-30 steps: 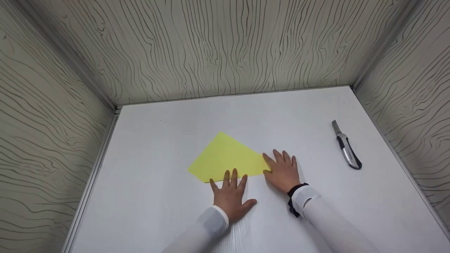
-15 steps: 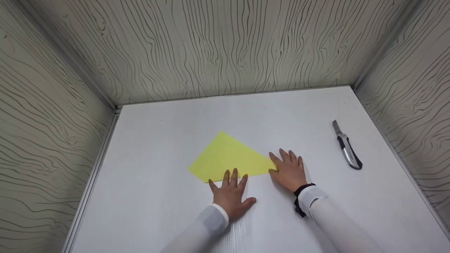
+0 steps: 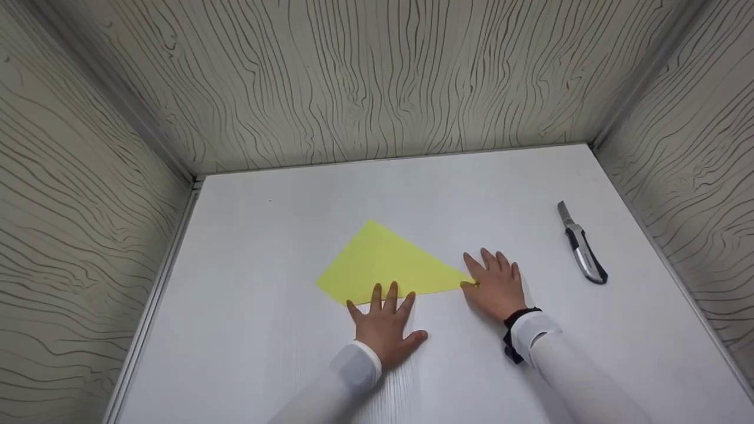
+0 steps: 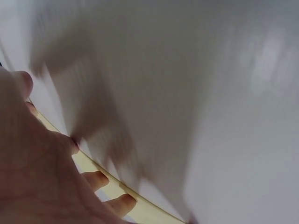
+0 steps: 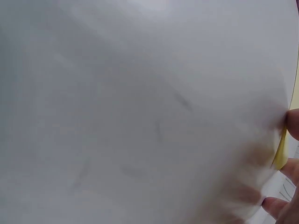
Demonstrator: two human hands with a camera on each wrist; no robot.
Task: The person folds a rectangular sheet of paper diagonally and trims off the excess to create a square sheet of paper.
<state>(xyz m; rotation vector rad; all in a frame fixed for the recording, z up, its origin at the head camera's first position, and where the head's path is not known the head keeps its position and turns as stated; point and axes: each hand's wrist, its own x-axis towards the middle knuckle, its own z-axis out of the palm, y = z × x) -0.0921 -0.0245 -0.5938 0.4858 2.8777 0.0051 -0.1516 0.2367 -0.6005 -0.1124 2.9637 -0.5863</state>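
A sheet of yellow paper (image 3: 377, 259), folded along its near edge, lies flat on the white table in the head view. The left hand (image 3: 384, 335) is spread, its fingertips pressing on the paper's near edge and its thumb out to the right on the tabletop. At the paper's pointed right corner is the right hand (image 3: 495, 288), fingers spread, its thumb right at the tip. In the right wrist view the yellow paper (image 5: 281, 154) shows between the thumb and a fingertip. The left wrist view has the left fingers (image 4: 121, 204) lying over the paper's edge.
A utility knife (image 3: 583, 250) with its blade out lies on the right of the white table (image 3: 253, 235). Wood-grain panels (image 3: 377, 82) stand at the back and both sides. White sleeves cover both forearms, and a black band (image 3: 518, 335) circles the right wrist.
The right hand has slid to the right along the paper's near edge to its pointed corner, uncovering more of the paper. The left hand has stayed almost still.
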